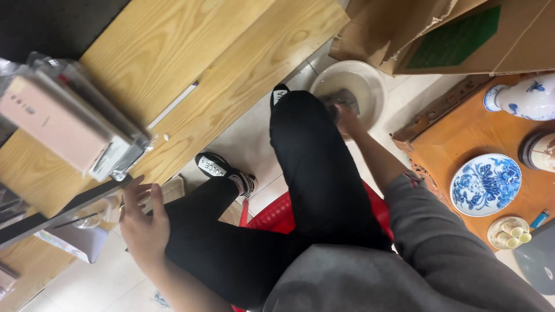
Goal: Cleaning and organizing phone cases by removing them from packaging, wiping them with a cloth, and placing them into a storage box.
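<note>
My right hand [346, 118] is gripping a grey wet cloth [342, 99], crumpled, no clear long axis, inside the white basin [376, 81] on the floor. My left hand [143, 222], fingers spread, is resting near the wooden desk [219, 52] edge.

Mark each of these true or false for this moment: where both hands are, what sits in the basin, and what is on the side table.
1. The right hand reaches into the white basin. True.
2. The basin holds a grey cloth in water. True.
3. The left hand grips the cloth. False: it is spread open beside the wooden desk.
4. The blue-and-white plate lies on the floor. False: it lies on the low wooden table.
5. The person sits on a red stool. True.
</note>
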